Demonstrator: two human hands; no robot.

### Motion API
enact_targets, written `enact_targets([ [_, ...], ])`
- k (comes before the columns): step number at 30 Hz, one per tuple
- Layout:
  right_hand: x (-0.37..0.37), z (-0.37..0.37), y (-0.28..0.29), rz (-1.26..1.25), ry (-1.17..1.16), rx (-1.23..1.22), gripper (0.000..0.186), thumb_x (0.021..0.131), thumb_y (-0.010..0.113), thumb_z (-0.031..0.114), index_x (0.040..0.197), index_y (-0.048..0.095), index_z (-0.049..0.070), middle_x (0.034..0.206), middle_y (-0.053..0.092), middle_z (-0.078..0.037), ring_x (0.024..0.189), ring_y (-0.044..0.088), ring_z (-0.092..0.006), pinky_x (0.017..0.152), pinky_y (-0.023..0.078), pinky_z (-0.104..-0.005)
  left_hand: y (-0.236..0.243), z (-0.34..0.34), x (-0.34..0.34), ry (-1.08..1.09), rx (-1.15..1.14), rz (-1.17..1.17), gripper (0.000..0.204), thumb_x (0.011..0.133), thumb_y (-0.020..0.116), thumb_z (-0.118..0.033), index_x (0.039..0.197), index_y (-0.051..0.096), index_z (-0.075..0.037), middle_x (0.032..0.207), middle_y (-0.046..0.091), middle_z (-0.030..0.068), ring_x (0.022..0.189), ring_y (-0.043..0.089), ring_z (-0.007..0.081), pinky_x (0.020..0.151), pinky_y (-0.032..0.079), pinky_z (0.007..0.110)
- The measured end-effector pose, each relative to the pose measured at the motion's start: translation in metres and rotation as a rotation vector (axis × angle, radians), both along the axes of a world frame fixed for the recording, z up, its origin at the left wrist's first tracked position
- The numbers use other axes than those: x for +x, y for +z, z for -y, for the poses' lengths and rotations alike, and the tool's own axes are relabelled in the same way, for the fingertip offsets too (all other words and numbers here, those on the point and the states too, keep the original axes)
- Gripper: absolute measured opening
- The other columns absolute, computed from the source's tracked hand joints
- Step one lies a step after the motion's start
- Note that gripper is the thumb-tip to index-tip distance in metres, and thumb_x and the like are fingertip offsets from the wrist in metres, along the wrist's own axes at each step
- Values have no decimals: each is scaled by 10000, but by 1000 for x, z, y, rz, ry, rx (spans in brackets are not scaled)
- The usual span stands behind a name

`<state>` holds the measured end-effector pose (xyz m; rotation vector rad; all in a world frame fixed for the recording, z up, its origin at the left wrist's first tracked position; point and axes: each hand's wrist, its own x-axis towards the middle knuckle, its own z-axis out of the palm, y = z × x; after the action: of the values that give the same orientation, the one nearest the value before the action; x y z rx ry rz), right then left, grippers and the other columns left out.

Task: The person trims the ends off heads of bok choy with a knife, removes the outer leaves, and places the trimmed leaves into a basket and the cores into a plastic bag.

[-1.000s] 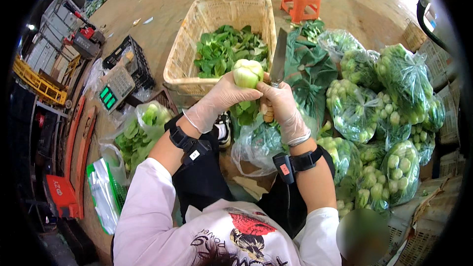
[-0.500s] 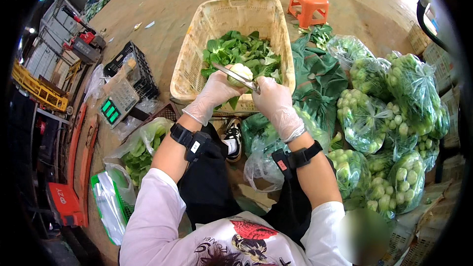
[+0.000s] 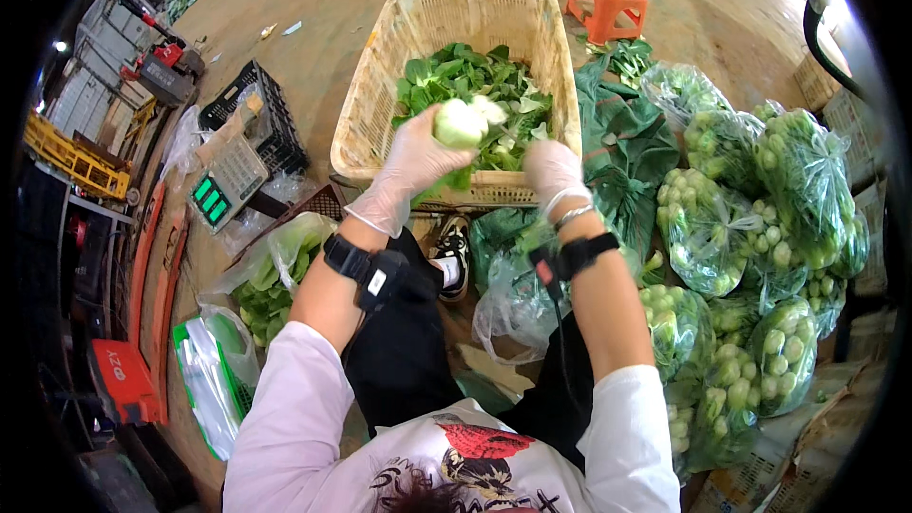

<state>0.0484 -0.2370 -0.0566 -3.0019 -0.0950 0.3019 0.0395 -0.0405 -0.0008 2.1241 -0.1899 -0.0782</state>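
My left hand (image 3: 424, 152), in a clear glove, grips a head of bok choy (image 3: 458, 124) over the near part of the crate. Its pale, rounded base points up and its green leaves hang below the palm. A small whitish piece (image 3: 490, 112), blurred, is right beside the base; whether it is still attached I cannot tell. My right hand (image 3: 554, 171), gloved too, is balled up at the crate's near right corner and smeared by motion. No knife blade shows there. Loose green leaves (image 3: 446, 79) lie inside the cream plastic crate (image 3: 366, 114).
Several clear bags of bok choy (image 3: 703, 228) are heaped at the right, beside a green sack (image 3: 617, 133). An orange stool (image 3: 608, 2) stands beyond. On the left are a scale (image 3: 228, 180), a black crate (image 3: 280, 133), a bag of greens (image 3: 271, 290) and a green basket (image 3: 214, 385).
My right hand, which held a knife against the bok choy's base, has swung right, away from it; the blade no longer shows. My left hand still holds the bok choy, now slightly higher.
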Motion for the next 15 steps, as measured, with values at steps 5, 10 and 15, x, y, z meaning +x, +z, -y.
enact_targets([
  [5,10,29,10,-123,15,120,227,807,539,205,803,668,19,843,660,-164,756,650,-278,656,514,-356,-3,-9,12,50,-2,133,688,610,792,-238,1187,503,1,1044,614,130,953,600,201,841,468,285],
  [10,-16,14,51,21,-128,868,403,761,610,278,1066,567,18,743,633,-130,619,609,-209,596,486,-303,-12,-7,17,-11,-195,37,600,657,785,-222,1147,514,-5,1006,613,66,918,574,147,839,448,269],
  [15,-40,-8,80,-14,143,1240,515,731,687,179,1216,547,79,813,636,-74,681,534,-83,650,469,-260,4,-3,2,-338,-442,-323,472,771,705,-201,1155,504,-13,1022,595,32,908,559,102,801,462,250],
])
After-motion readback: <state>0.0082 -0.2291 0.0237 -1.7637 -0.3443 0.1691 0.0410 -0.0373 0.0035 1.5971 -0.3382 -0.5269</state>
